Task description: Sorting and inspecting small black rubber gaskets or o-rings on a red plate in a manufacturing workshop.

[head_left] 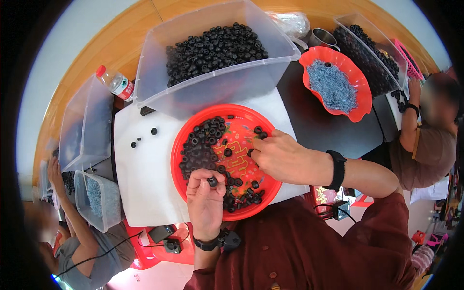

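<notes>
A round red tray (265,112) with a printed pattern lies in front of me, holding many small black ring-shaped parts (197,162). Above its near left edge, my left hand (205,200) is closed, pinching a small black round part (212,181) between thumb and fingers. Over the tray's right side, my right hand (280,154) is bent down with its fingers drawn together, and a black ring-shaped part (250,152) shows at the fingertips. Other black parts (260,132) lie close by its knuckles. Smaller black pieces (247,198) are heaped at the tray's near edge.
Behind the tray stands a large clear bin (159,104) of black parts. A red scalloped bowl (363,99) holds small grey-blue pieces. A bottle (116,82), a metal cup (323,37) and tubs (105,203) stand around. Co-workers sit left and right.
</notes>
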